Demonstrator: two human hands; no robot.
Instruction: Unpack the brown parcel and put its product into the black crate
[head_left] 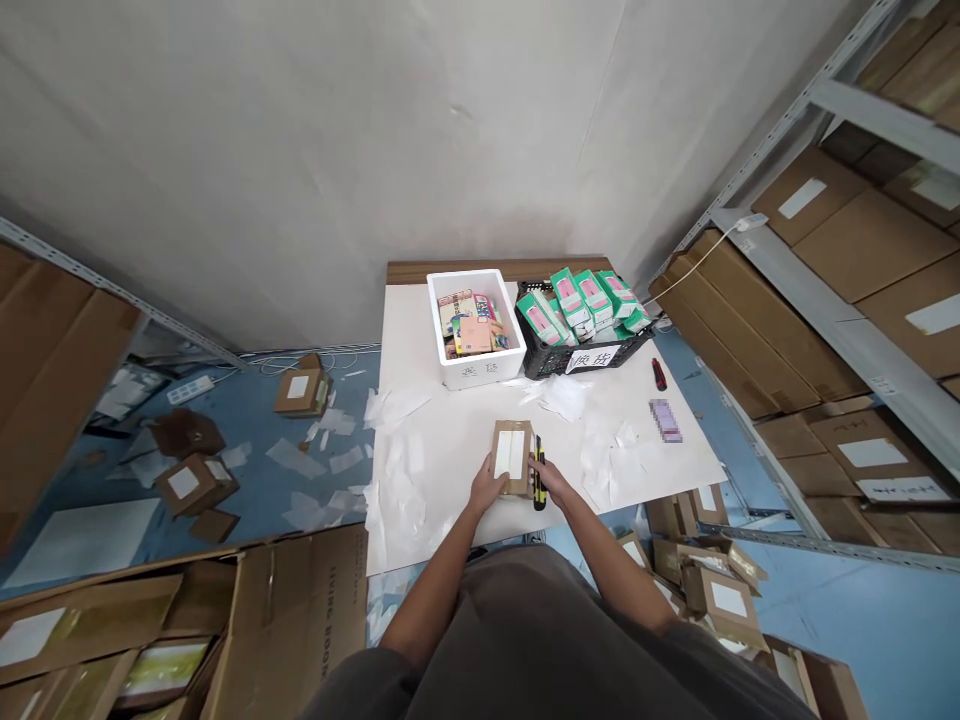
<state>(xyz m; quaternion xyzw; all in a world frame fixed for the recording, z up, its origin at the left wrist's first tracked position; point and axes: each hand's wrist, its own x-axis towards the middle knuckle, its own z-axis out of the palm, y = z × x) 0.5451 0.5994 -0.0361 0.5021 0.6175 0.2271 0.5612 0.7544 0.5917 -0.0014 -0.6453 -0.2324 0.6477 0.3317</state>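
A small brown cardboard box [519, 428] with a white label lies near the front of the white table. My left hand [486, 488] grips its left side, thumb on the label. A black and yellow utility knife [539, 490] is in my right hand [551, 480], held upright along the box's right edge. Whether the blade is out is too small to tell. Beyond the box stand a white bin [484, 374] of books and small packets and a black crate [544, 358] filled with green and white boxes.
Torn white paper [564, 398] litters the table [465, 420]. A red and black tool [659, 374] and a blurred purple item [665, 420] lie at right. Shelves [862, 310] of cartons flank the table. Cartons [196, 480] and scraps cover the floor; a large open carton [300, 610] stands lower left.
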